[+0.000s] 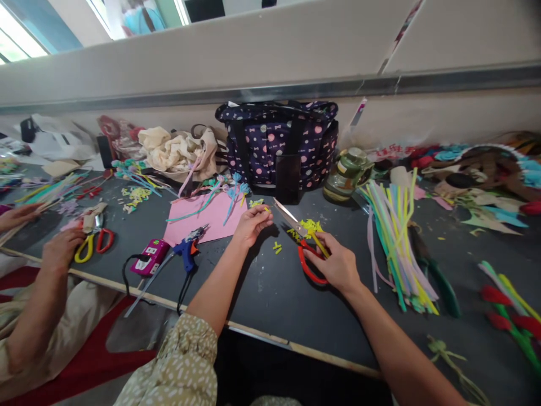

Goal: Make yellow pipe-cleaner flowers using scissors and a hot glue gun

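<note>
My left hand (252,225) is closed in a pinch on a small yellow piece (267,209), perhaps cut pipe cleaner; its far end is hidden by the fingertips. My right hand (338,264) grips scissors (292,216) with one red and one yellow handle, thumb and fingers at the loops. Their blades point up and left, the tip close to my left fingertips but apart from them. Beneath the scissors lies a heap of short yellow cut pieces (311,226). A few more yellow bits (276,247) rest on the dark table between my hands.
A pink sheet (220,220), a blue glue gun (186,251) and a magenta power strip (150,258) lie left. Behind stand a patterned bag (262,135), a black phone (288,177) and a jar (344,175). Pipe cleaners (397,248) lie right. A co-worker's hand (63,245) works at left.
</note>
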Available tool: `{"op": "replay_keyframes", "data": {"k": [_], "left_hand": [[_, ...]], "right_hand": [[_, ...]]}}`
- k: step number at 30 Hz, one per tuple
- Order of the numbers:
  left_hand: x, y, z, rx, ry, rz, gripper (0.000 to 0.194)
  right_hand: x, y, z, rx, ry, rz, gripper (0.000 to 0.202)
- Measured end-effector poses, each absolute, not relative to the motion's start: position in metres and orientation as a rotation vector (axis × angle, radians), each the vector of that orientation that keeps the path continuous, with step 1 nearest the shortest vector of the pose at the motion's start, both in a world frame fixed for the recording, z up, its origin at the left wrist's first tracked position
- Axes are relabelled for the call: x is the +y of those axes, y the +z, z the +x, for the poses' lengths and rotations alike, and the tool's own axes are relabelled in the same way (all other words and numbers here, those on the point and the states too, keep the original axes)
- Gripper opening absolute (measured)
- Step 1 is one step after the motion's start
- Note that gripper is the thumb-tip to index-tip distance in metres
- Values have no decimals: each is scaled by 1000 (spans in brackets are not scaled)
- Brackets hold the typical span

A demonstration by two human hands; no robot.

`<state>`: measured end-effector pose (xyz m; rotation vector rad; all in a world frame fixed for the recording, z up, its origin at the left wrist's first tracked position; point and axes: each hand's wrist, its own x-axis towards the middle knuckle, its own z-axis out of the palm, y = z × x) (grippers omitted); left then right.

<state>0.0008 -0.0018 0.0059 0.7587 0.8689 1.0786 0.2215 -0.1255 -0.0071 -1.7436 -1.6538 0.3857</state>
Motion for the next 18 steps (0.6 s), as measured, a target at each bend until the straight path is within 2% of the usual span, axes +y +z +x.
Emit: {"op": "replay_keyframes", "data": {"k": [8,18], "left_hand": [[-1,6,1,872,1097,697,28],[1,1,1,875,1125,709,30]], "right_hand": [[-127,-12,219,-1777,270,-1649,51],[-128,-17,221,-1768,295,-1636,50]]}}
